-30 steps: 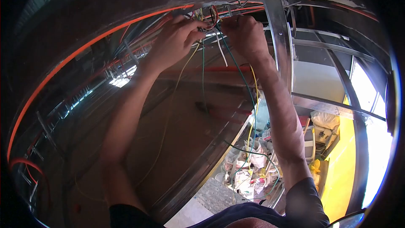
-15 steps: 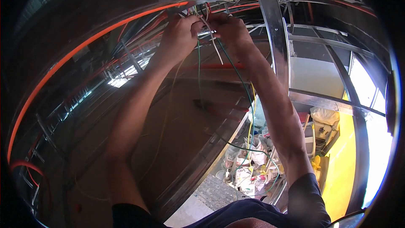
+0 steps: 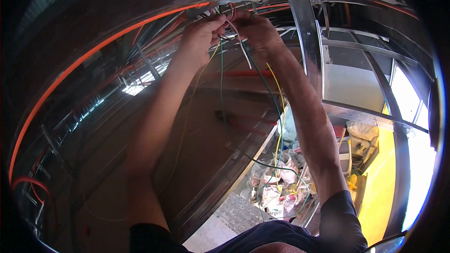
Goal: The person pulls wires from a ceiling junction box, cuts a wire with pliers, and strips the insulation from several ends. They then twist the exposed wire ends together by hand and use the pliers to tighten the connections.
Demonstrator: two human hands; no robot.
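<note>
The white wire (image 3: 245,55) lies at three o'clock from the left hand (image 3: 198,38), which pinches its upper part, its long axis slanting toward five o'clock, while the right hand (image 3: 260,32) sits just beside it at two o'clock, fingers curled in shadow, their grip impossible to tell.

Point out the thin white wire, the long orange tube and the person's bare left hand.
Thin white wire (image 3: 245,54): head view, on its hanging lower stretch.
Long orange tube (image 3: 97,48): head view, on its curved run.
Bare left hand (image 3: 198,39): head view, on the back of the hand.
</note>
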